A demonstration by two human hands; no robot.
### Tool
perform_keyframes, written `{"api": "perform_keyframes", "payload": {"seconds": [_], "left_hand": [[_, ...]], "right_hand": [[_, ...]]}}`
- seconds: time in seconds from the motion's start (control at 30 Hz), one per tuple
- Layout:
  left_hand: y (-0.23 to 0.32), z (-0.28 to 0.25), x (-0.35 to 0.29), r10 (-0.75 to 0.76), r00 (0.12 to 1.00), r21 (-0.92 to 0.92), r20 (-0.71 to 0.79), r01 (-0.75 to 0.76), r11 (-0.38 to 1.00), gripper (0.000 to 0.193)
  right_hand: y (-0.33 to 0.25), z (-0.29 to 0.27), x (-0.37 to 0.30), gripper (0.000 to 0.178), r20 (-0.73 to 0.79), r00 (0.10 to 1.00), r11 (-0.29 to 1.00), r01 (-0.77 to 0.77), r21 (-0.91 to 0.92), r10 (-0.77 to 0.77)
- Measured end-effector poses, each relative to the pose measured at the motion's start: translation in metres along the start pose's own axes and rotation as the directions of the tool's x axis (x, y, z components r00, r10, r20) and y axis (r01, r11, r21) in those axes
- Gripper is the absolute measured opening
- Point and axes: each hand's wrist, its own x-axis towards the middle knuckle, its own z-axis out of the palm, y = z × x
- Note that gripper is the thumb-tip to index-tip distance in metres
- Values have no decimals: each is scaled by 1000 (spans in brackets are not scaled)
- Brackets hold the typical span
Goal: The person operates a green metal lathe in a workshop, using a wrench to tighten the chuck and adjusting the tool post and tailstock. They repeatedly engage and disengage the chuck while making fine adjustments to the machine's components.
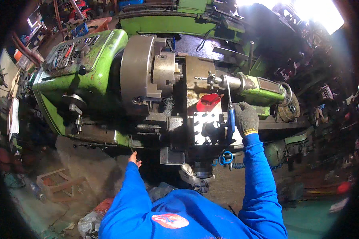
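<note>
Right of the lathe chuck [137,71], a gloved right hand [246,118] grips a blue-handled tool [230,123] on its chuck-facing side; below the chuck, the left hand [135,160] meets a lever [131,142], grip unclear; a gap separates chuck and drill bit [200,78]
</note>
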Motion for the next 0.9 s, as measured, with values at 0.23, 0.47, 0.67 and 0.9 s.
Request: {"api": "perform_keyframes", "payload": {"seconds": [0.23, 0.47, 0.67, 0.9], "left_hand": [[16, -18, -17, 28, 999, 218, 33, -35, 975, 97], [68, -28, -20, 172, 973, -244, 155, -131, 961, 92], [153, -64, -83, 358, 934, -13, 8, -357, 934, 75], [67, -52, 9, 840, 543, 417, 26, -769, 484, 41]], "right_hand": [[-5, 7, 4, 53, -12, 999, 999, -51, 5, 51], [-16, -7, -7, 50, -19, 994, 994, -104, 14, 104], [14, 14, 6, 54, -66, 998, 999, -23, -33, 20], [9, 12, 12, 58, -23, 998, 999, -52, 16, 53]]}}
